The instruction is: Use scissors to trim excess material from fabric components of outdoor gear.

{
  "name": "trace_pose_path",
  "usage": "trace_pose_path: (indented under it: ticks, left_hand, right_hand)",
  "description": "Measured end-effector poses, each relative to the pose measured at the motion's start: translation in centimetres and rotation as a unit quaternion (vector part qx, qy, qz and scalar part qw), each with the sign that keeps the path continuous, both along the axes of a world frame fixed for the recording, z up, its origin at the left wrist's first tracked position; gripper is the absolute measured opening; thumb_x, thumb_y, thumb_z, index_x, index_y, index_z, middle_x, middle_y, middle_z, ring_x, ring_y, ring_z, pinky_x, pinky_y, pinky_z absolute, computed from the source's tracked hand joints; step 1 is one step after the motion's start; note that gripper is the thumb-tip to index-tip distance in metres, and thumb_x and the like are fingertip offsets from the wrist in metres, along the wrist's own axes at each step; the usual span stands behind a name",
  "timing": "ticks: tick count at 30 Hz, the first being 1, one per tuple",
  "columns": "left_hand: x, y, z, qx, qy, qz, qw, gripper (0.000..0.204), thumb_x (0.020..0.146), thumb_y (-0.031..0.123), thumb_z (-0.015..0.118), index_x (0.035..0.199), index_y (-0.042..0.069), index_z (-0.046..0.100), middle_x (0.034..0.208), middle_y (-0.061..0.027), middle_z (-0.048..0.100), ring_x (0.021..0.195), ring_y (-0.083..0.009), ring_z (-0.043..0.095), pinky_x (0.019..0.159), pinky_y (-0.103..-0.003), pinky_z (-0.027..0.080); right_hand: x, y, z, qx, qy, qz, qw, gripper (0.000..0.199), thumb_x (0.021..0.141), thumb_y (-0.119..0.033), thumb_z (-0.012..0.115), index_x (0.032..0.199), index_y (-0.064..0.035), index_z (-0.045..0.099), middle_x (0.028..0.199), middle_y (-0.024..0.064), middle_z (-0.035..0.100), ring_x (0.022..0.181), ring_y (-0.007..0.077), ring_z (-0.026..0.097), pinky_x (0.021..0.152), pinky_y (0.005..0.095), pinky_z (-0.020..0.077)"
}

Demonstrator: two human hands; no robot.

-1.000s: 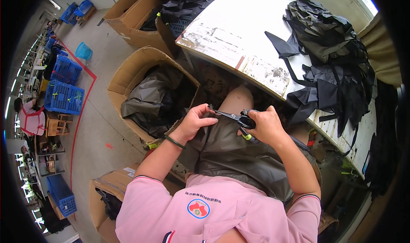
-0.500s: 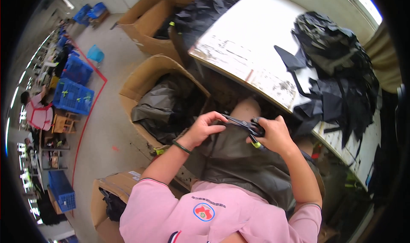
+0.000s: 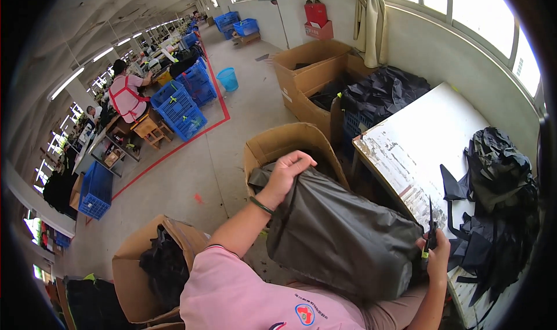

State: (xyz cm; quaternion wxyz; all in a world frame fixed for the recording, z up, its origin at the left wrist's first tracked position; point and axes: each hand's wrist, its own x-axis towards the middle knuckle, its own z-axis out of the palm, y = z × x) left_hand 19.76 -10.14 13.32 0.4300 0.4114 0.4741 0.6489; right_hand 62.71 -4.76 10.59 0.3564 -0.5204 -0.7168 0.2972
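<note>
A dark grey-brown, slightly shiny fabric piece [image 3: 348, 231] is spread across my lap. Its upper left corner is pinched in my left hand [image 3: 285, 176], raised beside the open cardboard box [image 3: 284, 134]. At the right end of the fabric, my right hand [image 3: 436, 251] is closed around black scissors [image 3: 432, 228] with a yellow-green part, blades pointing up. Whether the right fingers also grip the fabric edge is hard to tell. Black fabric pieces [image 3: 476, 243] lie piled on the white table just right of that hand.
The worn white table [image 3: 429, 121] has a hard edge at my right front. More cardboard boxes [image 3: 301, 75] stand beyond, and another box [image 3: 130, 272] holds black fabric at lower left. Blue crates [image 3: 177, 109] and a seated person [image 3: 129, 95] are at far left.
My left hand has moved up with the fabric corner, stretching the piece out. My right hand has drawn away to the right with the scissors. The view has tilted up.
</note>
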Motion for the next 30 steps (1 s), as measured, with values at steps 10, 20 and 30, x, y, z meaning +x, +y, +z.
trace_pose_path:
  ticks: [10,20,30]
  left_hand:
    - [-9.5,1.7,9.5,0.249,0.182,0.324,0.894,0.014,0.097,0.017,0.060,0.094,0.004,0.066,0.088,0.0030,0.064,0.076,-0.0027,0.052,0.070,-0.019,0.041]
    - [-3.4,2.3,-7.6,-0.334,0.591,-0.536,0.502,0.069,0.082,0.047,0.071,0.135,0.006,0.053,0.127,-0.0163,0.061,0.115,-0.0325,0.059,0.098,-0.038,0.045]
    - [13.5,19.1,1.4,-0.148,0.282,-0.415,0.852,0.028,0.093,0.022,0.065,0.116,0.005,0.063,0.100,-0.0040,0.066,0.092,-0.0099,0.061,0.082,-0.027,0.050]
  right_hand:
    - [5.4,-0.3,-0.5,-0.063,0.004,-0.051,0.997,0.023,0.075,-0.008,0.076,0.080,-0.0007,0.055,0.067,0.0009,0.053,0.064,0.0094,0.046,0.060,0.0268,0.0393]
    - [6.3,-0.9,-1.3,-0.112,0.011,-0.054,0.992,0.017,0.080,-0.008,0.071,0.079,-0.0018,0.055,0.066,-0.0005,0.050,0.065,0.0079,0.045,0.059,0.0261,0.0378]
    - [10.8,0.8,-1.8,-0.072,0.087,-0.099,0.989,0.019,0.077,0.004,0.069,0.091,0.0015,0.057,0.078,0.0076,0.066,0.076,0.0107,0.064,0.066,0.0274,0.0483]
